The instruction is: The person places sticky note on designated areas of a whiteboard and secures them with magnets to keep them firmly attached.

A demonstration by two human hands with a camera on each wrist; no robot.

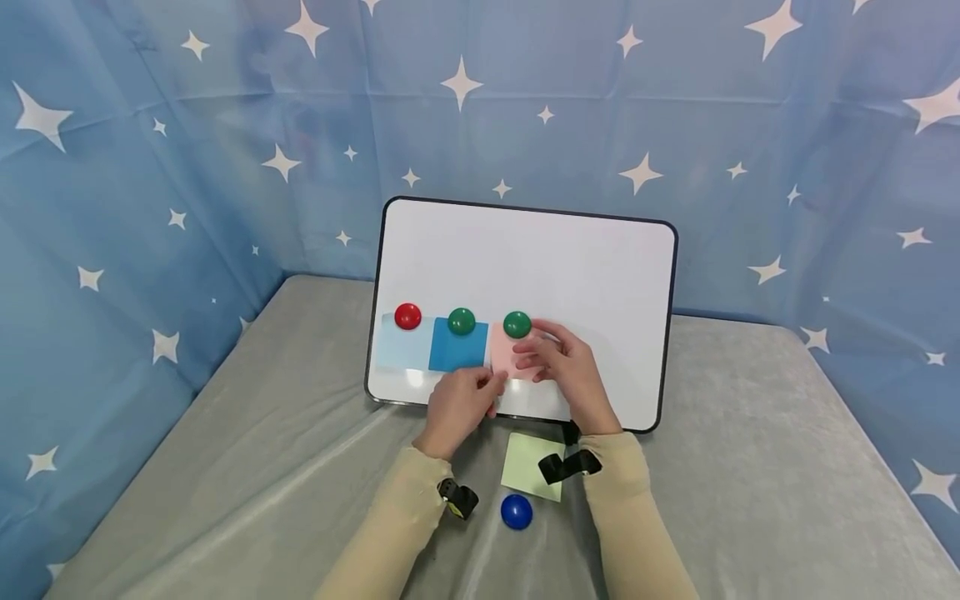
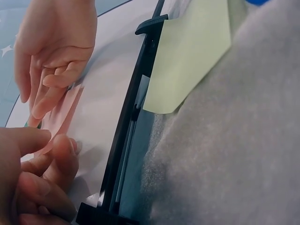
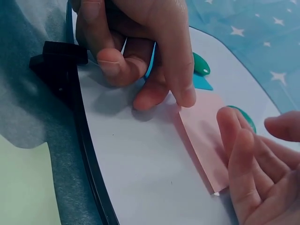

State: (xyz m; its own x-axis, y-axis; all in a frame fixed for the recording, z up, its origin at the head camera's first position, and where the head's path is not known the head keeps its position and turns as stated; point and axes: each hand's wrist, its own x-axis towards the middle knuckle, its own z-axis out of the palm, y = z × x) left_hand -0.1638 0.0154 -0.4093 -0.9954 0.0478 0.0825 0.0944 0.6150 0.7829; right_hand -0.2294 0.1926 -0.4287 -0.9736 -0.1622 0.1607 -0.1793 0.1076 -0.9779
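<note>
My left hand (image 1: 461,406) is at the lower left corner of a pink sticky note (image 3: 206,136) on a whiteboard (image 1: 525,258). One fingertip touches that corner; the other fingers are loosely bent and apart from it. The note's lower edge stands slightly off the board. My right hand (image 1: 566,367) is at the note's right side, fingers spread and relaxed, near a green round magnet (image 1: 517,324) on the note's top edge. Left of it are a blue sticky note (image 1: 457,350) with another green magnet (image 1: 461,321) and a light blue note (image 1: 402,346) with a red magnet (image 1: 407,316).
The tilted whiteboard stands on a grey cloth-covered table (image 1: 247,467). In front of it lie a pale green sticky note (image 1: 525,467) and a blue round magnet (image 1: 517,512). A black clip-like foot (image 3: 58,61) juts from the board's lower edge. Star-patterned curtains (image 1: 525,142) hang behind.
</note>
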